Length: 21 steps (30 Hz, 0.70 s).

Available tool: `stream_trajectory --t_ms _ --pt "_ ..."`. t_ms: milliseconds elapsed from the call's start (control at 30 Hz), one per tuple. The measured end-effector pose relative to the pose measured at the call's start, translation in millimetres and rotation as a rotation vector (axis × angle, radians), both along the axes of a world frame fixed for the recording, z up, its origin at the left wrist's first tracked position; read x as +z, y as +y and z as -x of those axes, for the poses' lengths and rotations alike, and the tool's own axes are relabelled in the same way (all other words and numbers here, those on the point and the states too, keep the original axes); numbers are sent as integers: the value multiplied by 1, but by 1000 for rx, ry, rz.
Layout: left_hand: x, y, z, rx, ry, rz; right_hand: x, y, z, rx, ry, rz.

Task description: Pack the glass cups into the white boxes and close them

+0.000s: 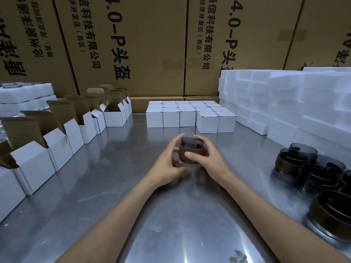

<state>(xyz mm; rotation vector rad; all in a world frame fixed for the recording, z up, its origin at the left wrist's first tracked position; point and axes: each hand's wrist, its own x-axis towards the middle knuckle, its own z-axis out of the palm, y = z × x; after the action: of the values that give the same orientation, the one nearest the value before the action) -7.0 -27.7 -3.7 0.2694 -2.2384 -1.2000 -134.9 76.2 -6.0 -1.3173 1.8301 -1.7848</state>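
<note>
I see both forearms reaching out over the steel table, and between the hands sits one dark glass cup with a brown sleeve round it. My left hand curls about its left side, thumb low in front; the right hand grips the right side, thumb pressed on the sleeve. More cups cluster at the right edge (all sleeved, it seems). Open boxes line the left. Farther back stand closed boxes, foam blocks and big cartons.
</note>
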Motion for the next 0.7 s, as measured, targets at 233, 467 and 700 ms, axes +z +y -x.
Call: stream_trajectory --t_ms 233,467,700 --pt "1 -2 3 151 83 -74 9 5 -6 125 -189 11" --pt "5 -2 0 216 83 -314 12 11 -4 118 -107 -163" --pt "15 -2 -3 267 -56 -359 11 8 -6 86 -40 -341"
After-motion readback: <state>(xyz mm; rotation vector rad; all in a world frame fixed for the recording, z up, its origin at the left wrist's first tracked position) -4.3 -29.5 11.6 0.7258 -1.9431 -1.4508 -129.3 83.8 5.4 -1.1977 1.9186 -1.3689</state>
